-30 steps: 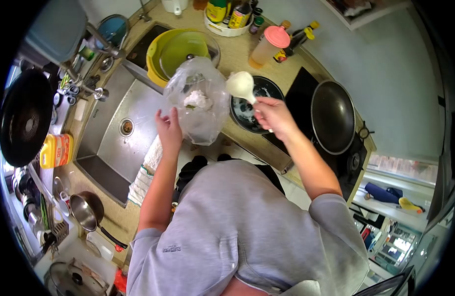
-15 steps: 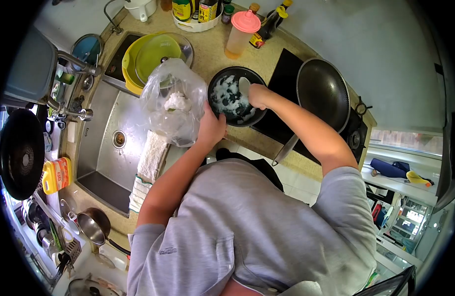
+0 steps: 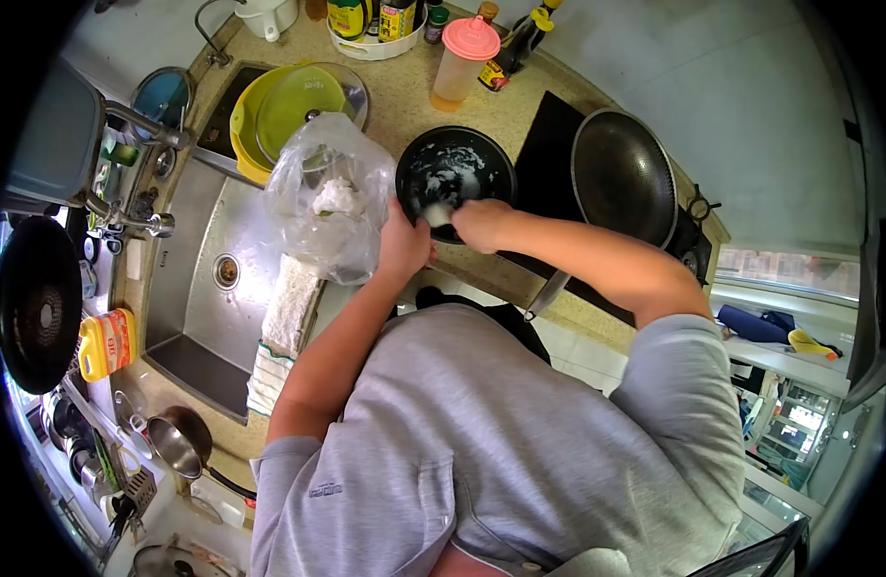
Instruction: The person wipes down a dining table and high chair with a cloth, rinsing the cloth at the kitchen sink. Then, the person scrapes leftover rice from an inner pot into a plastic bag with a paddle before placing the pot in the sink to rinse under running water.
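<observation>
A round black pot (image 3: pixel 500 168) is on the counter, with white rice (image 3: pixel 452 178) clinging to its inside. My left hand (image 3: pixel 402 238) grips the pot's near left rim, thumb near the edge. In my right hand (image 3: pixel 481 224) is a pale rice paddle (image 3: pixel 437 215), its blade inside the pot at the near side. Just left of the pot, a clear plastic bag (image 3: pixel 313 226) lies open with a clump of white rice (image 3: pixel 337 197) in it. The bag touches or nearly touches my left hand; I cannot tell which.
The steel sink (image 3: pixel 198 279) lies to the left, with a folded towel (image 3: pixel 294 308) on its near edge. Behind the bag are a yellow basin (image 3: pixel 246 144) and a lid. A wok (image 3: pixel 625 178) sits on the stove at right. A pink-lidded jug (image 3: pixel 459 72) stands behind the pot.
My right hand has moved the paddle from the pot's upper right toward its near left side. Less rice shows across the pot's bottom. My left hand stays at the rim.
</observation>
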The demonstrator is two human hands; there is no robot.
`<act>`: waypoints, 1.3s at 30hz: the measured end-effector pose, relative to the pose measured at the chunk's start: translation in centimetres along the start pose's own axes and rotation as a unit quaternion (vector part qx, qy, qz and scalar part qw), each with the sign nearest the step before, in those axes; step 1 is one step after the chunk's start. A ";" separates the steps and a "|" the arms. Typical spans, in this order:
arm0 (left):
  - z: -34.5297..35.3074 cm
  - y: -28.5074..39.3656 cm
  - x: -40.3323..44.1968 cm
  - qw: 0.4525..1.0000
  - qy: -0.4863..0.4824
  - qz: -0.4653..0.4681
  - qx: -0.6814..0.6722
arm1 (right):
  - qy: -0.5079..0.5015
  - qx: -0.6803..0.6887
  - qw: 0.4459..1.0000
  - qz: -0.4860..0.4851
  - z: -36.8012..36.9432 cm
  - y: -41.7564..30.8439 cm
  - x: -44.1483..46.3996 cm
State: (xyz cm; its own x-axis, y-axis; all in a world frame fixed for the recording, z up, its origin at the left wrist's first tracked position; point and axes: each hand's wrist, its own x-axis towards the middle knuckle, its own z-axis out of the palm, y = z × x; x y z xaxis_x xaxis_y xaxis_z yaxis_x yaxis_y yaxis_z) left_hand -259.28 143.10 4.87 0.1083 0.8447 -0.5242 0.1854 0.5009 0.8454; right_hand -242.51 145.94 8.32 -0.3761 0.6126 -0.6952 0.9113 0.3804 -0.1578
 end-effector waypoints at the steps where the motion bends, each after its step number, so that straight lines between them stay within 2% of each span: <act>1: 0.1 -0.1 0.0 1.000 0.000 0.000 -0.002 | -0.002 -0.001 1.000 0.001 -1.3 0.1 -1.4; 3: 0.1 -0.1 -0.1 0.999 -0.024 0.020 0.006 | -0.047 -0.047 0.998 0.015 -3.9 0.5 -3.9; 5: 0.2 0.0 -0.2 1.000 -0.022 0.016 0.009 | 0.014 -0.047 0.998 0.048 -3.0 2.4 -2.3; 6: 0.3 0.1 -0.4 1.000 -0.021 0.010 0.012 | 0.116 -0.055 0.990 0.066 -1.9 3.1 -1.4; 9: 0.6 0.5 -0.7 1.000 -0.019 -0.015 -0.016 | 0.184 -0.014 0.976 0.117 -0.8 3.8 1.3; 11: 0.8 0.4 -0.7 0.999 -0.022 -0.010 -0.032 | 0.059 -0.049 0.994 0.076 -0.7 3.3 0.1; 12: 0.8 0.3 -0.7 0.999 -0.023 -0.004 -0.047 | 0.013 -0.021 0.997 0.077 -1.6 2.6 -1.3; 13: 0.7 0.3 -0.9 0.999 -0.025 -0.005 -0.048 | 0.011 -0.021 0.997 0.079 -2.0 2.4 -2.0; 15: 0.6 0.4 -1.1 1.000 -0.017 0.020 0.007 | -0.080 -0.007 0.997 -0.016 -2.4 2.3 -2.7; 17: 0.6 0.3 -1.1 0.999 -0.020 0.025 0.005 | -0.195 0.002 0.976 0.094 -2.4 2.9 -0.5; 20: 0.5 0.6 -1.0 0.999 -0.018 0.029 -0.012 | 0.047 0.026 0.998 0.029 1.0 7.7 3.2; 23: 0.4 0.5 -0.6 0.999 -0.021 0.010 -0.035 | 0.144 0.067 0.985 0.073 -0.5 5.2 2.7; 25: 0.5 0.4 -0.4 0.999 -0.020 -0.005 -0.048 | 0.109 0.038 0.991 0.066 -0.3 3.1 2.3; 26: 0.6 0.2 -0.4 0.999 -0.016 -0.002 -0.044 | 0.052 0.039 0.995 0.082 -0.9 2.1 1.2; 29: 0.7 0.1 -0.5 0.999 -0.016 0.000 -0.045 | -0.095 -0.030 0.994 0.051 -1.3 1.4 -0.6; 31: 0.6 0.1 -0.5 0.999 -0.017 0.003 -0.051 | -0.036 0.023 0.997 0.066 -1.1 3.0 -0.1; 35: 0.3 0.0 -0.5 0.997 -0.030 0.003 -0.065 | 0.209 0.013 0.977 -0.023 0.4 3.4 3.1; 39: -0.4 0.8 -0.7 0.998 -0.009 0.014 -0.060 | 0.199 0.008 0.975 -0.094 0.5 3.3 2.0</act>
State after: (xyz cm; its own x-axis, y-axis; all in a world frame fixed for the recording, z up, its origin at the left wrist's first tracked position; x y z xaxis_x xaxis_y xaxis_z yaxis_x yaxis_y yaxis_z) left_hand -259.58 142.92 5.94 0.1297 0.8556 -0.5012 0.0633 0.4973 0.8653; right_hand -240.15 148.05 6.07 -0.5690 0.7549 -0.3260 0.8214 0.5030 -0.2689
